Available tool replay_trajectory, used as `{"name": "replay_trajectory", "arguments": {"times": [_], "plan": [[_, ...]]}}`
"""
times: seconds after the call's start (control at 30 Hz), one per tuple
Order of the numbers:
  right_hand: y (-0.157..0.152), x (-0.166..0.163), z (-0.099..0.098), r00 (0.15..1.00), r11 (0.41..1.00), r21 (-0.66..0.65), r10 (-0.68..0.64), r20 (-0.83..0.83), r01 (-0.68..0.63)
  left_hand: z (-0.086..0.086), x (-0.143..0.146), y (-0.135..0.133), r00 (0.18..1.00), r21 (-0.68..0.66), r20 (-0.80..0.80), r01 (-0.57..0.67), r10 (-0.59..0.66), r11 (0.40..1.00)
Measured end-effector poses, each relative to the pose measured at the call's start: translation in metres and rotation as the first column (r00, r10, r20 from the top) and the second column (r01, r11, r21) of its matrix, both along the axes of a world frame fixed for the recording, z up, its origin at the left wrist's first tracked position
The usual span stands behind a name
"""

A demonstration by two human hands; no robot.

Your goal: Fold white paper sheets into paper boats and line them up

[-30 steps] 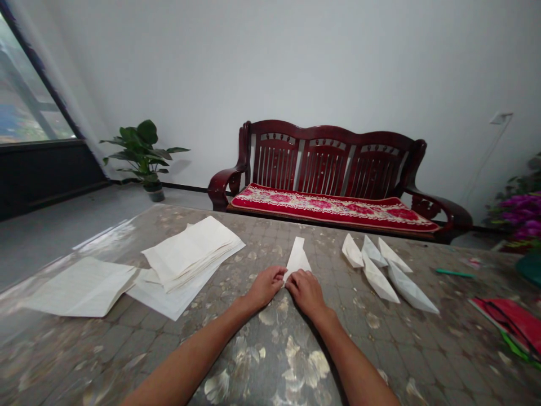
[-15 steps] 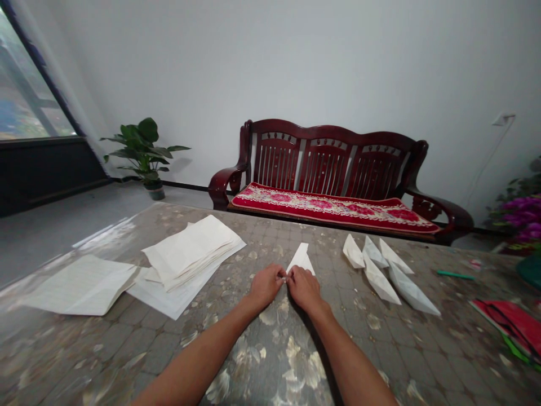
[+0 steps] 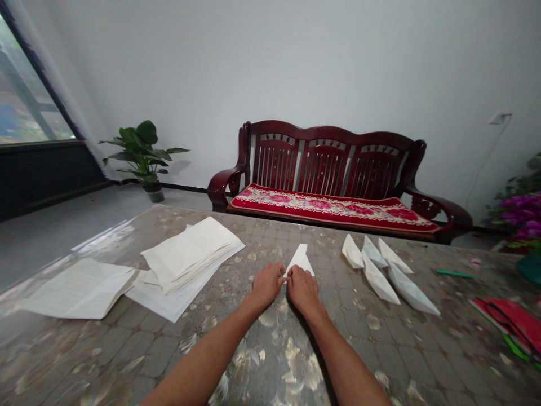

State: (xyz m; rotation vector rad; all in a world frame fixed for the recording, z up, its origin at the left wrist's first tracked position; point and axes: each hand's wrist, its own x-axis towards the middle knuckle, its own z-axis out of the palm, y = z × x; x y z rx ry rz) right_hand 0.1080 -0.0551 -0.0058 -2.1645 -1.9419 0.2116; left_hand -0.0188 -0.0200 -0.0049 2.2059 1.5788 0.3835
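A partly folded sheet of white paper [image 3: 301, 258] lies in the middle of the table, its narrow end pointing away from me. My left hand [image 3: 269, 282] pinches its near left corner, fingers closed. Right beside it, my right hand [image 3: 303, 286] presses down on the near edge with bent fingers and covers much of that side. The fingertips of both hands almost meet, so the fold between them is mostly hidden. Several folded paper boats [image 3: 380, 282] rest to the right of my hands.
On the left lie a stack of paper [image 3: 194, 248] and a loose printed sheet [image 3: 80, 288]. A green pen [image 3: 455, 274] and a red pouch [image 3: 513, 321] are at the right of the patterned table [image 3: 262, 361]. Beyond stands a wooden bench [image 3: 323, 163].
Both hands stay at the near corner of the folded paper, with only slight finger movement. The whole view has shifted a little.
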Motion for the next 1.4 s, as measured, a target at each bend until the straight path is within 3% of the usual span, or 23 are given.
{"name": "replay_trajectory", "arguments": {"times": [0.47, 0.77, 1.0, 1.4], "plan": [[-0.001, 0.011, -0.011, 1.0, 0.998, 0.06, -0.019, -0.007, 0.019, 0.006, 0.007, -0.007, 0.994, 0.032, -0.107, -0.034, 0.037, 0.999], [-0.004, 0.012, -0.016, 0.999, 0.994, 0.106, -0.032, -0.033, 0.035, 0.017, 0.03, -0.01, 0.982, -0.015, -0.163, -0.095, 0.091, 0.995], [-0.006, 0.012, -0.015, 0.997, 0.988, 0.144, -0.049, -0.061, 0.057, 0.02, 0.035, -0.007, 0.987, -0.057, -0.125, -0.106, 0.098, 0.993], [-0.003, 0.014, -0.021, 0.986, 0.982, 0.167, -0.065, -0.15, 0.09, 0.006, 0.032, 0.002, 0.991, -0.142, 0.007, -0.132, 0.134, 0.981]]}}
